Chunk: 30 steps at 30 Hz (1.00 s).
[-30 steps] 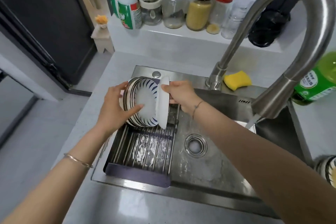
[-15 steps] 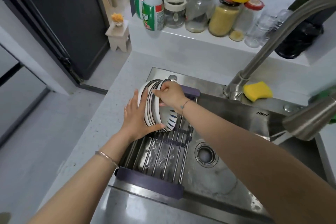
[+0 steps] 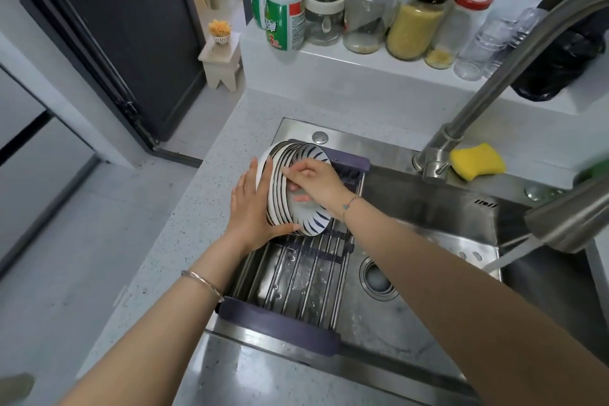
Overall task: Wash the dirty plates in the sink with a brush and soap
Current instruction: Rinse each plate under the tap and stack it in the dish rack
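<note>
Far shelf (image 3: 346, 76) is pretty crowded: two green-labelled bottles (image 3: 285, 20) on the left, then a canister with a white handled lid (image 3: 324, 15), a black-lidded jar (image 3: 369, 10), a jar of yellow grains (image 3: 413, 26), a red-lidded jar (image 3: 464, 20), clear cups (image 3: 484, 46). Far left, a little white stool (image 3: 220, 66) on the floor (image 3: 204, 115) carries a tiny yellow plant (image 3: 219, 30) beside a dark door (image 3: 131, 26).

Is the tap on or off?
On. A stream of water pours from the tap down into the sink.
</note>
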Motion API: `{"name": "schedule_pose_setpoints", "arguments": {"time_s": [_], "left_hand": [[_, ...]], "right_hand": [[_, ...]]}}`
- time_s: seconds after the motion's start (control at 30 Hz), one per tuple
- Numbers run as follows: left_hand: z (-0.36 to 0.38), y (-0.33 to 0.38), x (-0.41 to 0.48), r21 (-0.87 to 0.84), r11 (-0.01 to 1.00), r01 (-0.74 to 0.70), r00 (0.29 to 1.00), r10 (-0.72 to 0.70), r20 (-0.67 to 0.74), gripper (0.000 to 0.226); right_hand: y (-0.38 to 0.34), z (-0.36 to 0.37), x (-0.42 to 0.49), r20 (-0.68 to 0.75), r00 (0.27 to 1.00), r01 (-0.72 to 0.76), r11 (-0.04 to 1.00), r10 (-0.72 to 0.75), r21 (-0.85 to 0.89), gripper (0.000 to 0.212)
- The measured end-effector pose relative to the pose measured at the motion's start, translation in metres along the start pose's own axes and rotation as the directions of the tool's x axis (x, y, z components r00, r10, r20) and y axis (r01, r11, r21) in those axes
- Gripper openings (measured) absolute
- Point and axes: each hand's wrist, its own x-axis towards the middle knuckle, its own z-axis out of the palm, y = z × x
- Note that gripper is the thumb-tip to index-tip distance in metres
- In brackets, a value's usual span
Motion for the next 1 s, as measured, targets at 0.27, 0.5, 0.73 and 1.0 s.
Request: {"name": "schedule_pose_setpoints", "arguments": {"time_s": [0.27,0.5,0.73,1.0], "left_hand": [[0.022,0.049,-0.038,-0.239,0.961,-0.137,0.945,0.055,-0.324,0.069],[0.09,0.145,-0.06,-0.515,0.856,-0.044,0.982,0.131,0.133,0.013],[0.182,0.249,-0.093,-0.449,0.889,-0.087,0.88,0.28,0.384,0.023],[0.251,0.355,-0.133,-0.384,0.912,-0.145,0.756,0.353,0.551,0.05]], "right_hand": [[0.044,-0.081,-0.099,-0.136,0.986,-0.056,0.968,0.092,0.246,0.015],[0.097,-0.189,-0.237,-0.428,0.879,-0.094,0.957,0.21,0.276,0.006],[0.141,-0.301,-0.372,-0.743,0.65,-0.134,0.986,0.16,0.095,0.004],[0.186,-0.392,-0.445,-0.893,0.449,-0.291,0.949,0.026,-0.119,0.024]]}}
